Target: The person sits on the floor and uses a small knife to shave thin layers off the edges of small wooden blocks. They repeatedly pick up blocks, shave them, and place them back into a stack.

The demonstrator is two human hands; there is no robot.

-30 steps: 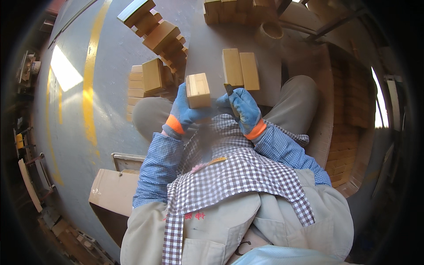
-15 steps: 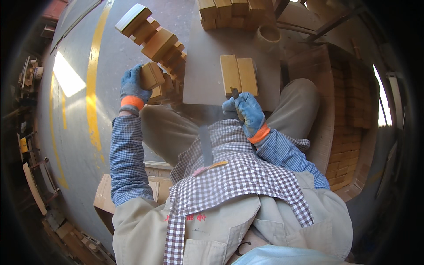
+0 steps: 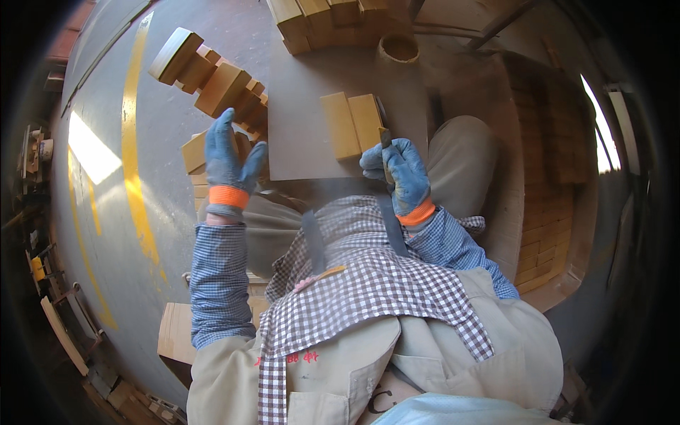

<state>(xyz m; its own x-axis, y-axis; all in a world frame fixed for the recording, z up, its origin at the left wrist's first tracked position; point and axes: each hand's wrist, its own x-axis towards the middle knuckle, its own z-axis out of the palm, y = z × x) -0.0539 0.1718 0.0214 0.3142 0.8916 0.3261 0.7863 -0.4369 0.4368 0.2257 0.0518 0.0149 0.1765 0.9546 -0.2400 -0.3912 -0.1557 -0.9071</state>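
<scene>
My left hand point(image 3: 232, 157), in a blue glove with an orange cuff, is raised with its fingers stretched and holds nothing. Just beside it, partly behind the fingers, lies a wooden block point(image 3: 193, 153) on the near end of a staggered pile of similar blocks point(image 3: 221, 88). My right hand point(image 3: 402, 177), gloved alike, is closed around a narrow stick-like tool point(image 3: 386, 145) with a yellowish tip pointing up; its exact kind is unclear. Past that hand, two wooden blocks point(image 3: 340, 127) lie side by side on a flat grey-brown work board point(image 3: 297, 152).
More wooden blocks point(image 3: 319, 25) are grouped at the board's far end, beside a round open container point(image 3: 398, 49). On the right, a large cardboard box point(image 3: 511, 142) holds stacked blocks. Another carton point(image 3: 175, 333) is below my left arm. A yellow line point(image 3: 131, 127) marks the floor.
My left hand has let go of a wooden block at the pile and drawn away with fingers extended. My right hand still grips the tool. The whole view has shifted slightly.
</scene>
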